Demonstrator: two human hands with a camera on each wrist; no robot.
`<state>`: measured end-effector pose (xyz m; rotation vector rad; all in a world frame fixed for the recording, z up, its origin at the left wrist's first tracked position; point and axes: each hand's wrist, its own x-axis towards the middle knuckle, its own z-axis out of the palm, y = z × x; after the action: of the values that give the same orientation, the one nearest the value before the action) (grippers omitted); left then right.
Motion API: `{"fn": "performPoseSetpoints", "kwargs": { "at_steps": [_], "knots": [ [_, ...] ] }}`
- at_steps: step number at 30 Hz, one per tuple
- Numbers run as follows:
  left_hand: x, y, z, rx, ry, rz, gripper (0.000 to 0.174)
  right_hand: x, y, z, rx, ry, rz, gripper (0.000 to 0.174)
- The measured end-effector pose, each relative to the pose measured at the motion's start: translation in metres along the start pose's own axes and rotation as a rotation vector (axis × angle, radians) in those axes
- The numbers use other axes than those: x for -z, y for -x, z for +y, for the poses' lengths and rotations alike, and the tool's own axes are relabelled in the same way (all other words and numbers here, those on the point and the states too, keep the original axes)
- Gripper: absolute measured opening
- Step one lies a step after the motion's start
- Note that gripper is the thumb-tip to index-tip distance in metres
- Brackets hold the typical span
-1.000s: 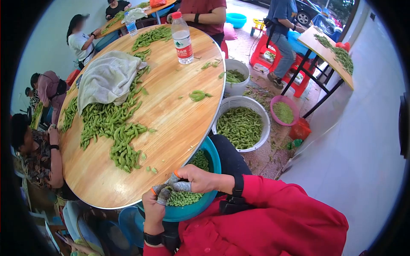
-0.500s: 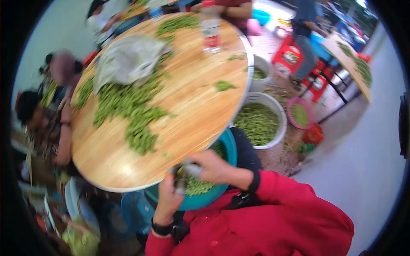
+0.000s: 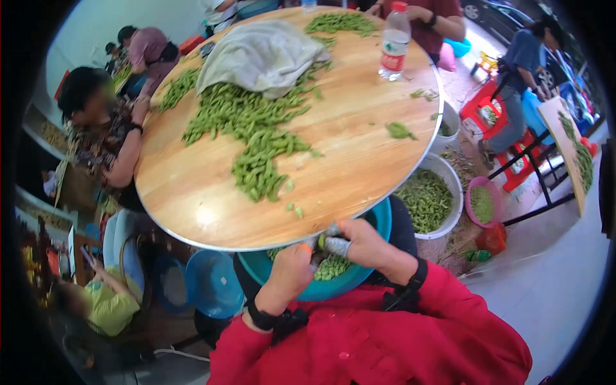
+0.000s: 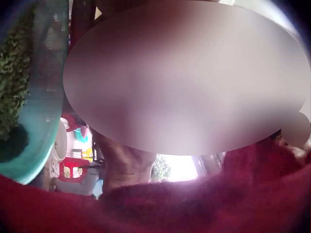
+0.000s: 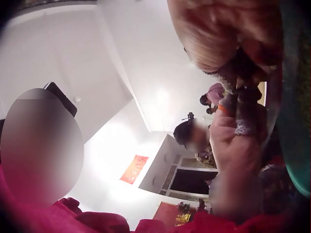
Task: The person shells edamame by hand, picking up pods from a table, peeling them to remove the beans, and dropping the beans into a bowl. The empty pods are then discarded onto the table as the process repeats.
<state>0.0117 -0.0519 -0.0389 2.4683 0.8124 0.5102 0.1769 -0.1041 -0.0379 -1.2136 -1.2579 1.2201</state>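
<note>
Above the teal basin [image 3: 314, 294], the left hand [image 3: 287, 274] and right hand [image 3: 375, 247] meet at their fingertips, which wear grey coverings with orange bands. Both pinch a small green pod [image 3: 322, 241], mostly hidden by the fingers. Pale green shelled beans [image 3: 332, 267] lie in the basin below. In the right wrist view, the right hand [image 5: 226, 36] has its fingers bent against those of the left hand [image 5: 238, 138]; the pod cannot be made out there. The left wrist view shows the basin's side [image 4: 46, 131] with beans [image 4: 13, 73] inside.
The round table [image 3: 346, 167] bears a pile of pods [image 3: 256, 138], a grey cloth [image 3: 260, 54] and a bottle [image 3: 393, 48]. A white basket [image 3: 457, 192] of pods and a pink bowl [image 3: 497, 215] stand on the floor at right. A person [image 3: 106, 135] sits at left.
The head view has swung, so the table, basin and hands appear farther right and higher. Both hands remain together at the fingertips over the basin.
</note>
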Motion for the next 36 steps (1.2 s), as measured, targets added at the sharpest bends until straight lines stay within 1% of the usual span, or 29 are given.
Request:
{"fn": "performPoseSetpoints", "kwargs": {
  "at_steps": [2,3,4,6,9,10,11,13,14,15,16,17,18,19,20,21,22,24,27,28,30,32,35,36],
  "knots": [
    [-0.002,0.007,-0.002,0.023,-0.078,0.006,0.030,0.000,0.003,-0.004,0.024,0.088,0.039,0.010],
    [-0.004,0.007,-0.003,0.001,-0.091,0.031,0.025,0.002,0.004,-0.004,-0.009,0.136,0.006,0.016],
    [-0.003,0.006,-0.003,-0.034,-0.103,0.048,0.024,0.000,0.004,0.001,0.017,0.094,0.007,0.017],
    [-0.002,0.006,-0.004,-0.096,-0.132,0.085,0.022,-0.001,0.002,0.007,0.007,0.161,-0.001,0.015],
    [-0.008,0.006,-0.005,-0.167,-0.089,0.174,0.016,-0.001,0.002,0.007,0.093,0.088,-0.024,0.015],
    [-0.009,0.006,-0.004,-0.188,-0.067,0.202,0.016,0.000,0.003,0.009,0.049,0.029,-0.072,0.017],
    [-0.008,0.007,-0.003,-0.147,-0.016,0.170,0.013,0.000,0.002,0.015,0.005,-0.032,-0.122,0.018],
    [-0.015,0.012,-0.006,-0.080,0.170,0.203,0.013,-0.002,0.004,0.021,-0.054,-0.212,-0.203,0.023],
    [-0.017,0.014,-0.007,-0.038,0.262,0.216,0.014,-0.001,0.003,0.022,-0.019,-0.251,-0.205,0.023],
    [-0.012,0.013,0.001,-0.002,0.363,0.194,0.019,-0.002,0.002,0.025,0.013,-0.293,-0.208,0.024],
    [-0.012,0.012,0.002,0.042,0.437,0.196,0.018,-0.005,0.003,0.030,0.041,-0.345,-0.213,0.025],
    [-0.012,0.013,0.002,0.097,0.507,0.200,0.018,-0.005,0.003,0.034,0.014,-0.445,-0.254,0.026],
    [-0.012,0.017,0.002,0.164,0.573,0.212,0.018,-0.005,0.004,0.028,0.041,-0.452,-0.242,0.025],
    [-0.011,0.016,0.005,0.230,0.657,0.186,0.016,-0.007,0.005,0.026,0.085,-0.398,-0.182,0.019],
    [-0.014,0.019,0.001,0.325,0.882,0.146,0.015,-0.008,0.005,0.024,0.132,-0.343,-0.128,0.014],
    [-0.020,0.022,-0.006,0.409,1.110,0.113,0.014,-0.008,0.006,0.015,0.192,-0.251,-0.087,0.014],
    [-0.023,0.024,-0.008,0.479,1.343,0.080,0.013,-0.006,0.008,0.002,0.205,-0.120,-0.039,0.013],
    [-0.017,0.017,0.003,0.396,1.011,0.084,0.009,-0.006,0.004,0.003,0.283,0.066,-0.040,0.013],
    [-0.010,0.016,0.003,0.248,0.535,0.064,0.012,-0.003,0.010,0.003,0.194,0.197,-0.013,0.012],
    [-0.010,0.016,0.002,0.192,0.381,0.052,0.014,-0.003,0.010,0.004,0.201,0.257,-0.022,0.012],
    [-0.012,0.017,0.002,0.204,0.352,0.054,0.013,-0.005,0.010,0.006,0.217,0.379,-0.042,0.013],
    [-0.014,0.017,0.002,0.212,0.324,0.049,0.013,-0.010,0.009,0.007,0.245,0.352,-0.008,0.009],
    [-0.019,0.018,-0.002,0.324,0.416,0.076,0.016,-0.015,0.010,0.008,0.262,0.332,0.046,0.008],
    [-0.018,0.016,-0.002,0.239,0.365,0.132,0.016,-0.015,0.010,0.007,0.266,0.329,0.066,0.008]
  ]
}}
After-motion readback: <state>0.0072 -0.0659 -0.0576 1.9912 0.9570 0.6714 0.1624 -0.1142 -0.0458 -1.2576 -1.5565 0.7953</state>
